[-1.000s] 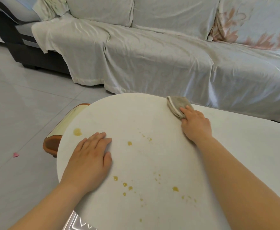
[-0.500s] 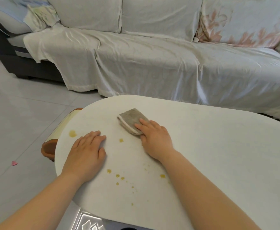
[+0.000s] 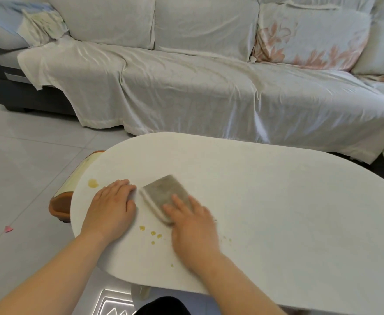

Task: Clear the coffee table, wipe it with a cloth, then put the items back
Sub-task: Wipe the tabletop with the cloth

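Note:
The white oval coffee table (image 3: 277, 212) fills the lower middle of the head view. A folded grey-brown cloth (image 3: 161, 192) lies flat on its left part. My right hand (image 3: 191, 226) presses on the cloth's near end with straight fingers. My left hand (image 3: 111, 208) rests flat on the tabletop just left of the cloth, almost touching it. A yellow blot (image 3: 93, 183) sits near the table's left edge. Small yellow drops (image 3: 154, 234) lie between my two wrists.
A sofa under a pale sheet (image 3: 186, 92) runs along the far side, with a floral cushion (image 3: 309, 39) at the right. A low orange-and-cream stool (image 3: 72, 189) pokes out from under the table's left end. Grey floor tiles (image 3: 22, 178) spread out left.
My right hand has slid the cloth from the table's far edge toward me and leftward, up beside my left hand. Drops in the middle are gone. My left hand stayed put.

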Tool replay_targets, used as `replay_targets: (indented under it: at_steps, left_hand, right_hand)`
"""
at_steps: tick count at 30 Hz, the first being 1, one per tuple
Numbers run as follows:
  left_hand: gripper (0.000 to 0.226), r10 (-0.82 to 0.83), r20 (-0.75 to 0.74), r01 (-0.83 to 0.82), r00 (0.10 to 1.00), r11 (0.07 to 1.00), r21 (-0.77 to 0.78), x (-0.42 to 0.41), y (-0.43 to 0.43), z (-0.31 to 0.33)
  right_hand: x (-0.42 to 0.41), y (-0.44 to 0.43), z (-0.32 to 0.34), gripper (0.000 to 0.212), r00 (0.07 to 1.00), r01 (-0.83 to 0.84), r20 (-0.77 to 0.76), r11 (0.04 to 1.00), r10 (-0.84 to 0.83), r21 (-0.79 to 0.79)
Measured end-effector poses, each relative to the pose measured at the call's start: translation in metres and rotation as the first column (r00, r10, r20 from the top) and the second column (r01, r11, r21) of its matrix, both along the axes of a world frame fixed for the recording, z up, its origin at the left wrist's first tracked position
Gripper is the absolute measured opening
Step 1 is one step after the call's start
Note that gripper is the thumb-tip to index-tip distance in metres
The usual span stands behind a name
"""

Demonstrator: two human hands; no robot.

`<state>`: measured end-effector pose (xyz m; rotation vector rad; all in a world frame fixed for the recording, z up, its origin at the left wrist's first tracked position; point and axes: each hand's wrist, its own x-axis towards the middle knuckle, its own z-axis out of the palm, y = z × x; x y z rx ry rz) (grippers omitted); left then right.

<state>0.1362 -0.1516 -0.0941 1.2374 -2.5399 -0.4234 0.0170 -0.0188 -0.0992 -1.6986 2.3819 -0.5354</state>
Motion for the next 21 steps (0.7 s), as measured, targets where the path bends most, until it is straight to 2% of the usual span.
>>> replay_targets:
  at_steps: [2,4,9,12,15,19,21]
  left_hand:
    - [0.038,-0.003,0.001,0.003,1.000,1.000,-0.001,0.000,0.000,0.001]
    - [0.039,0.000,0.006,0.000,1.000,1.000,0.009,0.000,0.000,0.002]
    - [0.039,0.009,0.003,-0.009,1.000,1.000,0.024,0.001,0.002,0.003]
    - [0.037,0.010,-0.011,-0.009,1.000,1.000,0.025,0.002,0.005,0.006]
    - [0.034,0.024,-0.059,-0.022,0.998,0.999,0.039,0.008,0.011,0.009]
    - [0.029,0.067,-0.127,-0.062,0.990,0.997,0.045,0.030,0.022,0.002]
    - [0.028,0.127,-0.192,-0.117,0.973,0.991,0.063,0.041,0.027,-0.003]
  right_hand:
    - [0.006,0.005,0.000,0.050,0.999,-0.042,0.016,0.999,0.042,-0.008]
    - [-0.015,0.015,0.003,0.049,1.000,-0.009,0.023,1.000,0.009,-0.005]
    - [-0.078,0.070,0.010,0.047,0.947,0.316,-0.056,0.949,-0.315,0.013]
    - [-0.071,0.090,0.011,0.045,0.912,0.410,-0.028,0.912,-0.410,0.011]
    - [-0.036,0.083,0.013,0.047,0.939,0.342,-0.019,0.939,-0.342,0.013]
    - [0.029,0.068,0.018,0.052,0.977,0.039,-0.208,0.999,-0.036,0.010]
    - [0.031,0.064,0.020,0.049,0.980,-0.003,-0.196,0.998,0.016,0.066]
